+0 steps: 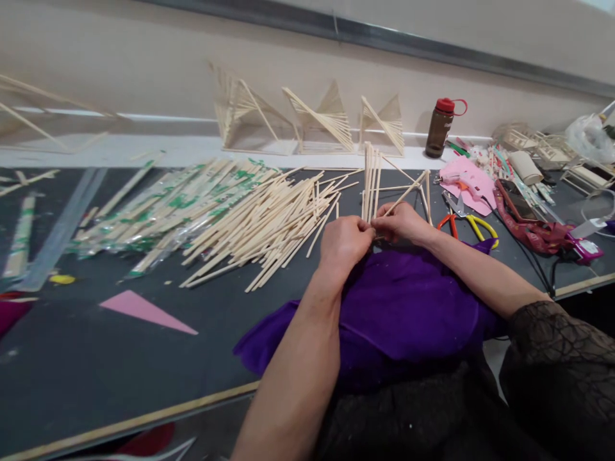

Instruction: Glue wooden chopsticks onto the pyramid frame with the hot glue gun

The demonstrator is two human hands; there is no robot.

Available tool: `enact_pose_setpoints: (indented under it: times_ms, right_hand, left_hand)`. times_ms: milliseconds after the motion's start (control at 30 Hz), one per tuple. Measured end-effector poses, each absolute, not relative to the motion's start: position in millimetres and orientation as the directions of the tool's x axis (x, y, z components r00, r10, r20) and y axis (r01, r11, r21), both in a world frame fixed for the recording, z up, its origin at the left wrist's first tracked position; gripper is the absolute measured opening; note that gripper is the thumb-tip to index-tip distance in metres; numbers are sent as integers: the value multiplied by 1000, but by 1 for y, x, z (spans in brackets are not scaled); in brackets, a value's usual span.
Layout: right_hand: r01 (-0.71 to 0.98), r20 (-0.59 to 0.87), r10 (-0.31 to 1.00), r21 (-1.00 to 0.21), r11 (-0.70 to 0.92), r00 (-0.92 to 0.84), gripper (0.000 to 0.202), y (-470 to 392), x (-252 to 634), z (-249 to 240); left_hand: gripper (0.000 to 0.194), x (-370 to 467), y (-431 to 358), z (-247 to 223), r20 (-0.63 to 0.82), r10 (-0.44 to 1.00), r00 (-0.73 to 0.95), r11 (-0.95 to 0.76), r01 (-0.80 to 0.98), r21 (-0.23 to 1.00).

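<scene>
A small frame of thin wooden sticks (371,176) stands in front of me, with several near-vertical sticks side by side and others slanting off to the right. My left hand (346,242) pinches the near lower end of this stick frame. Close against it, my right hand (400,222) is also closed on the frame's near corner, with fingertips almost meeting the left ones. The fingers hide the exact joint between them. A purple cloth (408,307) lies under my wrists at the table's edge. Left of my hands spreads a loose pile of wooden sticks (269,224).
Finished twisted stick models (317,121) line the wall. Right of my hands lie scissors (464,218), a pink glue gun (466,182) and a phone (516,200); a brown bottle (438,131) stands behind. Wrapped stick packs (158,205) and a pink paper triangle (147,312) lie left.
</scene>
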State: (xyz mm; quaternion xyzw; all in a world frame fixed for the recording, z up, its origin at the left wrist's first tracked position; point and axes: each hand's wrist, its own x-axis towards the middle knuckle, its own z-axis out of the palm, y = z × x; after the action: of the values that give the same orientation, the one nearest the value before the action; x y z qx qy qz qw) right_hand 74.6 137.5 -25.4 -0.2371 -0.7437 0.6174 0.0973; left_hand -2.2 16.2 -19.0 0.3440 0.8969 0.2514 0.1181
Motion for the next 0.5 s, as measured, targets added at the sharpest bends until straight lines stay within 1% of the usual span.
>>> enact_pose_setpoints:
  times_ms: [167, 300, 400, 500]
  right_hand:
    - [253, -187, 410, -961, 113, -893, 26, 145, 73, -20]
    - [241, -170, 372, -958, 155, -913, 22, 155, 73, -22]
    - [227, -155, 340, -957, 182, -928, 20, 163, 72, -26]
    - [219, -154, 321, -959, 177, -934, 19, 169, 72, -29]
  left_hand:
    - [16, -3, 19, -22, -8, 679, -734, 615, 563, 552]
    - [18, 0, 23, -23, 2, 676, -737, 620, 571, 538]
    - [20, 1, 26, -24, -8, 676, -737, 606, 551, 574]
    - [20, 3, 29, -26, -15, 676, -737, 600, 539, 592]
